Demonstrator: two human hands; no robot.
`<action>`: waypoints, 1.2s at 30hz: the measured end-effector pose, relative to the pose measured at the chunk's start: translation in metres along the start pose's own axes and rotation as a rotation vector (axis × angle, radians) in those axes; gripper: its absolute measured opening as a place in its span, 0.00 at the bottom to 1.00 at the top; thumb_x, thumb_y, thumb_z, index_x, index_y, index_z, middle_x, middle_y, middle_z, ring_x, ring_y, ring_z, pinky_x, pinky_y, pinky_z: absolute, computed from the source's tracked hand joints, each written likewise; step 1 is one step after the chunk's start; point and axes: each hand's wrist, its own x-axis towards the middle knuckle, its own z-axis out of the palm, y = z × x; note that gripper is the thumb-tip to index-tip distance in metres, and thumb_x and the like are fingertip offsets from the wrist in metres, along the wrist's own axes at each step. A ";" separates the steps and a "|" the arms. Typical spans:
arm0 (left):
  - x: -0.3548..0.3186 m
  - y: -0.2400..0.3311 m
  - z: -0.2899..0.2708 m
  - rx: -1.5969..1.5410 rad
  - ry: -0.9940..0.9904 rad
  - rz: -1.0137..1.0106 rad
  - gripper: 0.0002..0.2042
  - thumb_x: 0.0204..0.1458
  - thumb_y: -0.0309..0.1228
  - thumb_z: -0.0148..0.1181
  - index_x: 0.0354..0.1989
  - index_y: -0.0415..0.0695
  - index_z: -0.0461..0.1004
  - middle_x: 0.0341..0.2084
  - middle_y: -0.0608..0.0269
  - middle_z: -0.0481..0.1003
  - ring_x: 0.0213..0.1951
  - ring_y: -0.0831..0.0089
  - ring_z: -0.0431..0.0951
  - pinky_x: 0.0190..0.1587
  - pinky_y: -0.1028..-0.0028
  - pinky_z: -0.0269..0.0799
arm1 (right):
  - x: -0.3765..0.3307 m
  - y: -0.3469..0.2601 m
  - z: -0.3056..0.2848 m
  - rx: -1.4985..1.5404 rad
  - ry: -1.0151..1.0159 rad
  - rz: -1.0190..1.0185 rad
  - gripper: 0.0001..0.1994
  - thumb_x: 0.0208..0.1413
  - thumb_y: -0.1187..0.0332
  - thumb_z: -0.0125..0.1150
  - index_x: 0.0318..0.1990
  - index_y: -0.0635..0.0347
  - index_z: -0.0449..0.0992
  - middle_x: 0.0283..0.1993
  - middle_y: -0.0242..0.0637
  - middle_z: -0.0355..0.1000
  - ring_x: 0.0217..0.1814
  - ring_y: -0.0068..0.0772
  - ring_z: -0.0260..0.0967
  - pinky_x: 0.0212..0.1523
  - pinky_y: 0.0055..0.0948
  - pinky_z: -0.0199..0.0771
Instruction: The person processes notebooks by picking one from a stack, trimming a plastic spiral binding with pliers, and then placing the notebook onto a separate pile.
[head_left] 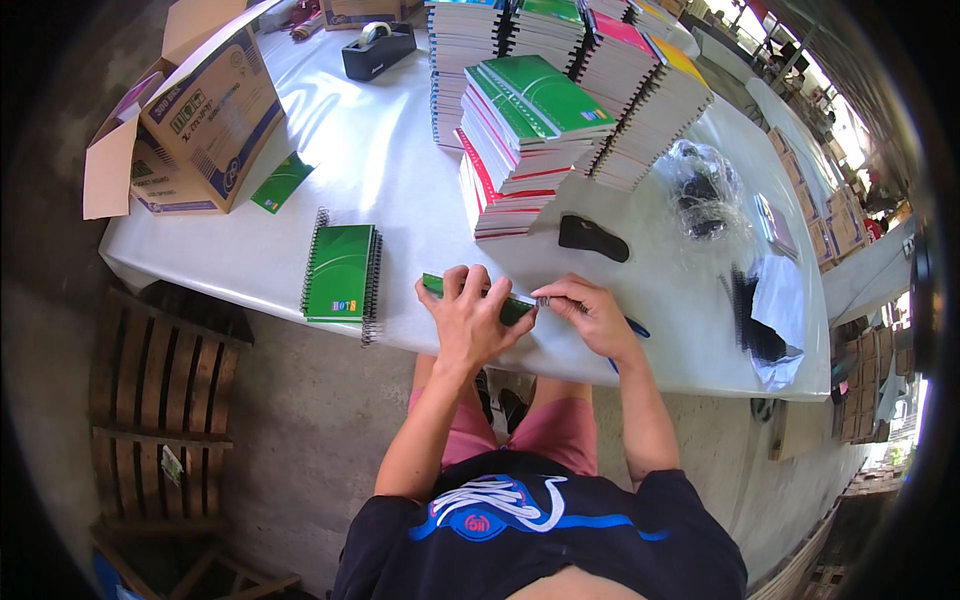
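Note:
Near the table's front edge, my left hand [470, 315] is wrapped over a small green notebook [432, 284], its fingers on the far side and thumb on the near side. My right hand [592, 315] pinches the end of a dark spiral binding coil [544, 301] at the notebook's right end. My left hand covers most of the notebook, and how far the coil runs through it is hidden. To the left lies another green notebook [340, 270] with a black coil. Beside my right hand, a blue-handled tool [637, 328] is partly hidden.
Beyond my hands stand a stack of unbound notebooks [525, 160] and taller piles of spiral notebooks [635, 75]. A black pouch-like object [593, 238], a plastic bag [705, 195] and loose black coils [757, 322] lie rightward. An open cardboard box [210, 120] and tape dispenser [378, 54] stand leftward.

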 end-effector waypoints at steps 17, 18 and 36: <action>-0.005 -0.014 0.003 -0.038 0.011 0.023 0.28 0.30 0.57 0.67 0.37 0.52 0.74 0.35 0.65 0.66 0.48 0.58 0.63 0.50 0.44 0.52 | -0.002 -0.004 -0.013 0.056 -0.236 0.164 0.13 0.60 0.67 0.52 0.50 0.55 0.72 0.38 0.37 0.72 0.33 0.27 0.72 0.37 0.25 0.71; -0.005 -0.015 0.003 -0.049 -0.003 0.023 0.28 0.30 0.56 0.67 0.36 0.52 0.74 0.36 0.64 0.66 0.48 0.58 0.62 0.50 0.46 0.53 | 0.003 -0.005 -0.016 0.124 -0.334 0.288 0.13 0.59 0.67 0.53 0.50 0.55 0.72 0.42 0.38 0.73 0.35 0.29 0.73 0.39 0.26 0.71; 0.001 -0.021 -0.002 -0.298 0.061 0.009 0.28 0.25 0.53 0.73 0.23 0.42 0.68 0.49 0.53 0.63 0.56 0.47 0.55 0.55 0.51 0.56 | 0.017 0.057 0.001 0.576 -0.119 0.133 0.10 0.48 0.77 0.57 0.38 0.67 0.79 0.46 0.49 0.74 0.53 0.49 0.70 0.59 0.45 0.64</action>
